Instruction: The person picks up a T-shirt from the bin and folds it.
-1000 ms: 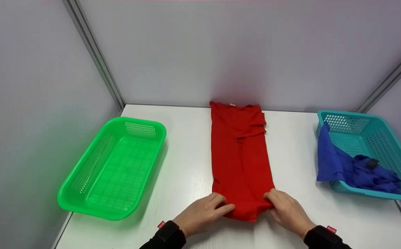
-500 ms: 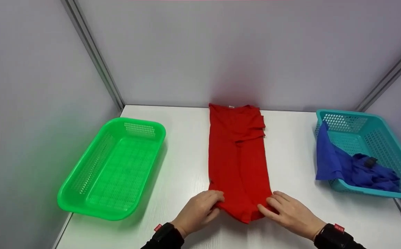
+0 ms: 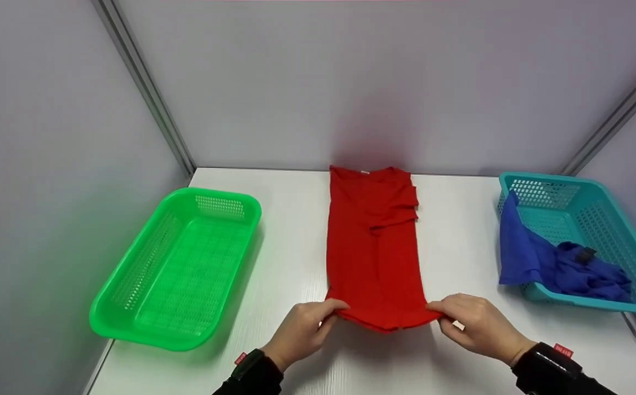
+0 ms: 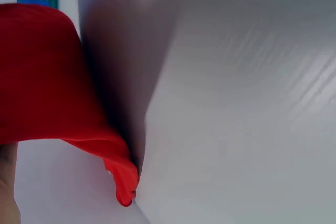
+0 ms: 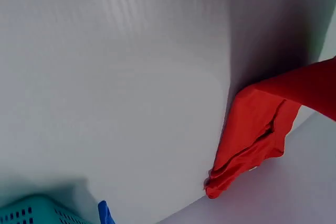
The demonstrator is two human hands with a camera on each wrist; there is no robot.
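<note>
While the red shirt (image 3: 373, 241) lies folded lengthwise down the middle of the white table (image 3: 460, 230), the left hand (image 3: 301, 332) pinches its near left corner and the right hand (image 3: 474, 323) pinches its near right corner, fingers curled round the cloth, the hem lifted just off the surface. A green basket (image 3: 131, 323) sits to the left; a teal basket (image 3: 597, 203) holding a blue garment (image 3: 548, 263) sits to the right.

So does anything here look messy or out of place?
One thing: the blue cloth in the teal basket is crumpled, and one corner spills over the basket's near left rim onto the table. The red garment lies neatly folded lengthwise, both hands pinching its near end.
</note>
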